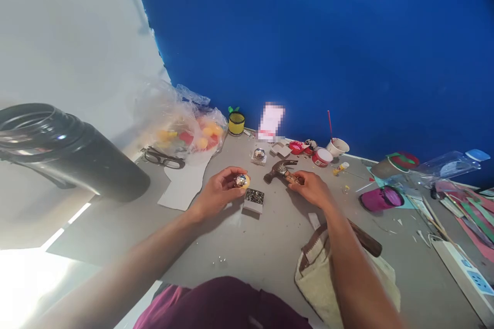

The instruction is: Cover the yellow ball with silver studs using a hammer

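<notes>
While the left hand (219,190) is closed on a small ball (242,181), yellow and partly clad in shiny studs, pinched at the fingertips just above the worktop (250,252), the right hand (312,188) has its fingers curled on the handle of a hammer (281,168). The hammer's head appears to rest on the worktop, well clear of the ball. An open box of studs (254,198) sits between the two hands, touching neither. A second studded ball (259,153) stands on a small block beyond.

Findings on risk:
- The ball is round and held only by the fingertips, so a blow or push could spin it loose and send it rolling.
- Fingers wrap close around the ball, and a hammer brought there could strike them.
- The box lies near both wrists, where a careless sweep could tip it and scatter studs.
- Loose specks already lie on the worktop near the cloth bag (320,267). Whether they are studs cannot be told.
</notes>
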### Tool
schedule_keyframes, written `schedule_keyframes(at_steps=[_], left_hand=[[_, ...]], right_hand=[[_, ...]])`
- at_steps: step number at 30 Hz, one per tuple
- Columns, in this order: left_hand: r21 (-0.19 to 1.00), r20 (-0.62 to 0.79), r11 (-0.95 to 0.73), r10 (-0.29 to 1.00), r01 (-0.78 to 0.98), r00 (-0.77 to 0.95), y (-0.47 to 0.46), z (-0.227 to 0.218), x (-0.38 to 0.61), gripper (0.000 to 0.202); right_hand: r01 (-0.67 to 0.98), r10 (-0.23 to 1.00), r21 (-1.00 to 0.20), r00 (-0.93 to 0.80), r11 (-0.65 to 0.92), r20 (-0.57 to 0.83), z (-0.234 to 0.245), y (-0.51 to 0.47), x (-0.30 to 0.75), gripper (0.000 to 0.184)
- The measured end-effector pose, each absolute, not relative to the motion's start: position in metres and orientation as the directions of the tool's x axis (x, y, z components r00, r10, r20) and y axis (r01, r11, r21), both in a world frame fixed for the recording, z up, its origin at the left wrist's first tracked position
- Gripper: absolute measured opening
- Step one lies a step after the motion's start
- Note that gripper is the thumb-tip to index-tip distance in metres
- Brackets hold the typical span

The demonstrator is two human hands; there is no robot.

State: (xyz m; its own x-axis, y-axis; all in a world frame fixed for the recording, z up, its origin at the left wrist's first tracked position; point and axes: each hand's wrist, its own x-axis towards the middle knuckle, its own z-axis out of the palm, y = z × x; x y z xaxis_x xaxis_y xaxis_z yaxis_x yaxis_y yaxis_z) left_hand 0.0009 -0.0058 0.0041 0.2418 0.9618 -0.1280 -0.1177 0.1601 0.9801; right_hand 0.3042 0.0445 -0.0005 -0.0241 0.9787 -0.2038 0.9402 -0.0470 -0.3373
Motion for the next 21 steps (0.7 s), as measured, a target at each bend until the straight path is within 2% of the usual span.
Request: schedule_keyframes(at_steps=[3,6,9,11,13,15,21], left_hand=[[0.977,-0.137,0.173,0.956,-0.122,0.258,-0.006,0.003,0.0,0.043],[0.976,-0.155,0.187,0.955,-0.108,0.253,-0.005,0.003,0.001,0.038],[0.975,-0.171,0.196,0.963,-0.102,0.21,-0.004,0.001,0.002,0.038],[0.974,-0.179,0.199,0.968,-0.107,0.175,-0.002,0.0,0.003,0.039],[0.974,-0.182,0.2,0.971,-0.109,0.152,-0.001,0.0,0.003,0.039],[0.974,-0.18,0.197,0.973,-0.111,0.146,0.0,0.0,0.003,0.039],[0.974,-0.186,0.204,0.97,-0.103,0.157,-0.001,0.003,0.006,0.041]], right_hand=[[0.97,0.984,-0.241,-0.066,0.025,-0.164,-0.003,0.042,0.298,0.018],[0.985,0.994,-0.154,-0.094,0.083,-0.062,-0.003,0.037,0.288,0.015],[0.962,0.987,-0.239,-0.107,0.133,0.119,-0.001,0.028,0.27,0.016],[0.908,0.959,-0.331,-0.202,0.259,0.197,0.001,0.02,0.253,0.01],[0.83,0.911,-0.375,-0.371,0.413,0.182,0.001,0.012,0.234,0.005],[0.801,0.877,-0.366,-0.465,0.474,0.121,0.001,0.006,0.218,0.005],[0.823,0.839,-0.197,-0.544,0.534,-0.001,0.0,0.004,0.196,0.014]])
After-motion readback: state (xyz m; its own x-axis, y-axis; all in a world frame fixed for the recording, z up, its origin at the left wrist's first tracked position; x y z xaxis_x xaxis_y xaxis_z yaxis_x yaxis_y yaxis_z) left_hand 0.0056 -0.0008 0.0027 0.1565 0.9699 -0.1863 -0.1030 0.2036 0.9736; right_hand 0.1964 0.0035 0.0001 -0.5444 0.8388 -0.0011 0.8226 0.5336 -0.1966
